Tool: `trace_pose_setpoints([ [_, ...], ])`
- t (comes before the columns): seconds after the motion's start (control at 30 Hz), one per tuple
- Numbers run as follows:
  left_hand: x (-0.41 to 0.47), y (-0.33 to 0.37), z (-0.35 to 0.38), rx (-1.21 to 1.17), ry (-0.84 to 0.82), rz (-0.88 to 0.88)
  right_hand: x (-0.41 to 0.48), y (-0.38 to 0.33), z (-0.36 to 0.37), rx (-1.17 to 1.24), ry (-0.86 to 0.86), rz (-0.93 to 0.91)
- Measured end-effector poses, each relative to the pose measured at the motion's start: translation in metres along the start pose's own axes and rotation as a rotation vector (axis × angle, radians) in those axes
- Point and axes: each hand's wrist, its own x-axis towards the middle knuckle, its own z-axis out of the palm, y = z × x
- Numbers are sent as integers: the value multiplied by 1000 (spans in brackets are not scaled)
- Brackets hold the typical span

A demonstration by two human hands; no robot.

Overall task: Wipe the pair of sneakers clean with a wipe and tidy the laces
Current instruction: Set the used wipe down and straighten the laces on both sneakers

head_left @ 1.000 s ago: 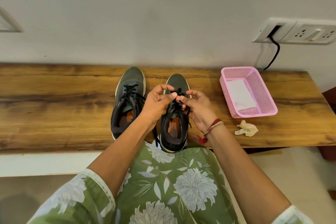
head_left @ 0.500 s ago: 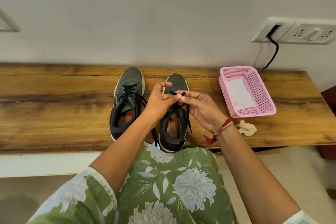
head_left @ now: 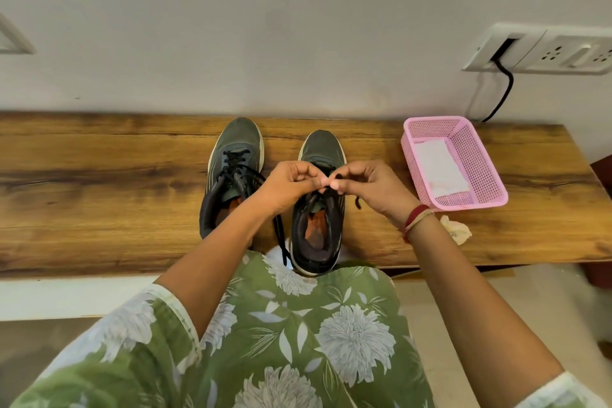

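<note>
The right sneaker (head_left: 316,232) stands on the bench (head_left: 99,195), toe towards the wall and heel at the front edge, just beside the left sneaker (head_left: 236,156). Above its tongue the left hand (head_left: 291,184) and the right hand (head_left: 374,187) meet. Their fingers (head_left: 323,181) are curled and pinch the black lace (head_left: 317,199), thumb tips nearly touching.

The grip is a small fingertip one, so the lace could slip out and let the half-made knot fall slack. One loose end (head_left: 280,240) trails towards the bench edge; if it is caught short, the bow will likely come out lopsided. A hard pull towards the person could also drag the sneaker off the edge. The crumpled wipe (head_left: 458,230) near the pink basket (head_left: 496,199) lies well apart.
</note>
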Motion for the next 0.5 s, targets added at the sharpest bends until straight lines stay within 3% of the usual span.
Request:
trace_pose_setpoints([
  [0.13, 2, 1, 3, -61, 43, -15, 2, -2, 1, -697, 51, -198],
  [0.2, -2, 5, 4, -98, 85, -34, -3, 0, 9, -863, 119, -303],
  [0.33, -11, 11, 8, -173, 98, -108, -11, 9, 25, -993, 319, -465],
  [0.5, -13, 17, 6, -194, 96, -312, -7, 14, 29, -870, 443, -515],
])
